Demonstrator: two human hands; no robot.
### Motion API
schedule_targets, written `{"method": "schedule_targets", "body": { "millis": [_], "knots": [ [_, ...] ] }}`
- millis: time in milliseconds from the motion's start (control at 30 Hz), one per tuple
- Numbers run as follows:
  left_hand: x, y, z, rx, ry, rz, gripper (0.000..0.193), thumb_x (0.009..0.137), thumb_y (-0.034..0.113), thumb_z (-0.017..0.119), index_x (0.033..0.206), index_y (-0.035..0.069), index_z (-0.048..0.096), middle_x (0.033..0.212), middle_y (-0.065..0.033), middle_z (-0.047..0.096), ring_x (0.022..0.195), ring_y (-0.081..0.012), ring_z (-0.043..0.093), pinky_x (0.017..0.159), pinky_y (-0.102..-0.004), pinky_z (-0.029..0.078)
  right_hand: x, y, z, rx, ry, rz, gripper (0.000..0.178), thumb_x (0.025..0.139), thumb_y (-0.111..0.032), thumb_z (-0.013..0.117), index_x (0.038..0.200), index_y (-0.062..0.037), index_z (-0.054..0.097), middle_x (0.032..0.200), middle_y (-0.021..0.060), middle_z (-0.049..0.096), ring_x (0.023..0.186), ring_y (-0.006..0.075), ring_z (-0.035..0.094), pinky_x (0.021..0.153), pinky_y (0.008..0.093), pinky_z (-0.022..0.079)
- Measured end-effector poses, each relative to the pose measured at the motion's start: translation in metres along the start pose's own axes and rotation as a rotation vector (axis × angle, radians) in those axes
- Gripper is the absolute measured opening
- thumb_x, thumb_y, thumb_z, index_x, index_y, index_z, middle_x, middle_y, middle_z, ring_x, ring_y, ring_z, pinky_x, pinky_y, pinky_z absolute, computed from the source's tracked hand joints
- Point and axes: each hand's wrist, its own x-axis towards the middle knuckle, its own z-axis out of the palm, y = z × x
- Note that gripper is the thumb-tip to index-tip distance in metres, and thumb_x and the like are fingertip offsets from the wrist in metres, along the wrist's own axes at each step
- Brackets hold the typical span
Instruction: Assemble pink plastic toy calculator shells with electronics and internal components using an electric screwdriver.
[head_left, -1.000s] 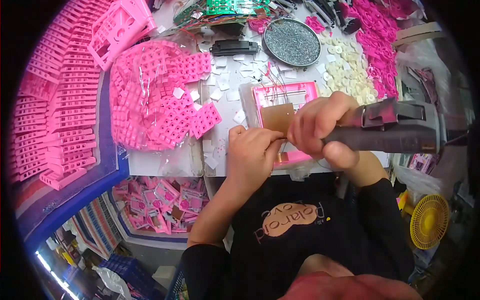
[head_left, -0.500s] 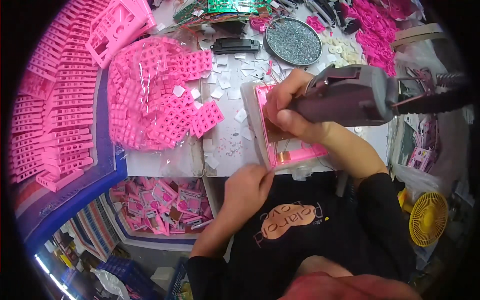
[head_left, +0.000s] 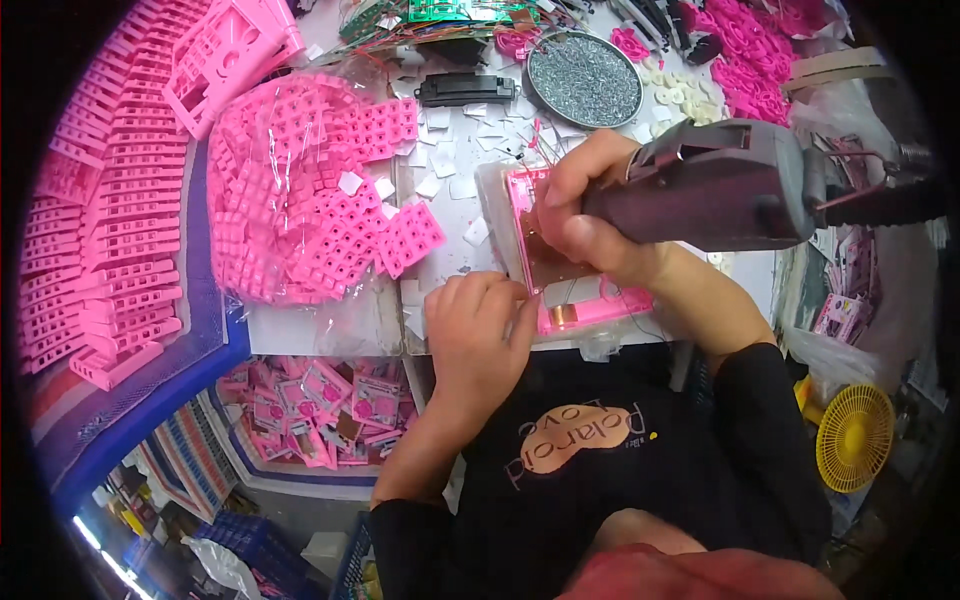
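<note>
In my right hand (head_left: pixel 590 205) is a dark grey power screwdriver (head_left: pixel 705 185), lying nearly level with my fingers wrapped round its front end. Its tip is hidden by my hand, over a pink plastic housing (head_left: pixel 590 312) with a brown circuit board (head_left: pixel 550 262) and thin wires inside. The housing lies in a pale, translucent jig (head_left: pixel 497 205) at the table's front edge. Bent round the jig's left side is my left hand (head_left: pixel 475 330), its fingertips and thumb at the housing's edge.
Left of the jig is a clear bag of pink button pieces (head_left: pixel 290 190), beside stacked pink housings (head_left: pixel 135 200). Beyond stand a round dish of small screws (head_left: pixel 585 80) and a black plastic part (head_left: pixel 467 90). Pink assemblies (head_left: pixel 320 410) fill a lower bin. A yellow fan (head_left: pixel 855 438) is at right.
My left hand has moved up and slightly left along the jig's side from its near corner. The screwdriver in my right hand has shifted slightly right.
</note>
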Motion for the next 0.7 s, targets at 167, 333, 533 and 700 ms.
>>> {"method": "schedule_targets", "body": {
  "millis": [167,333,533,700],
  "knots": [
    [0.000,-0.006,0.002,0.024,0.027,-0.002,0.015,0.078,0.013,0.077,0.088,0.010,0.066,0.089,-0.0034,0.062,0.088,-0.0243,0.059,0.083,-0.0398,0.038,0.002,-0.003,0.008,0.041,0.018,0.046,0.028,0.092,-0.018,0.070,0.103,-0.0044,0.048,0.074,0.0065,0.057,0.063,0.0111,0.052,0.060,0.0297,0.048],
    [-0.001,-0.004,0.003,0.006,0.056,0.013,0.013,0.078,0.011,0.077,0.086,0.009,0.067,0.088,-0.0053,0.063,0.087,-0.0263,0.060,0.081,-0.0396,0.038,0.005,0.003,0.006,-0.067,-0.049,0.041,0.025,0.092,-0.017,0.069,0.098,-0.0060,0.047,0.074,0.0062,0.057,0.064,0.0107,0.052,0.058,0.0288,0.045],
    [-0.005,0.000,0.001,-0.013,-0.025,0.098,0.014,0.077,0.013,0.078,0.087,0.010,0.070,0.087,-0.0045,0.063,0.086,-0.0263,0.059,0.079,-0.0401,0.039,0.005,0.008,0.004,-0.287,-0.116,-0.059,0.024,0.092,-0.014,0.068,0.092,-0.0072,0.045,0.074,0.0051,0.057,0.063,0.0101,0.049,0.057,0.0277,0.043],
    [0.002,0.006,0.003,0.064,-0.194,0.205,0.013,0.076,0.014,0.076,0.088,0.012,0.071,0.087,-0.0039,0.061,0.083,-0.0256,0.057,0.078,-0.0415,0.040,0.003,0.012,0.010,-0.118,-0.003,0.002,0.024,0.090,-0.011,0.069,0.098,-0.0064,0.047,0.073,0.0046,0.056,0.064,0.0104,0.052,0.057,0.0275,0.044]
  ]
}}
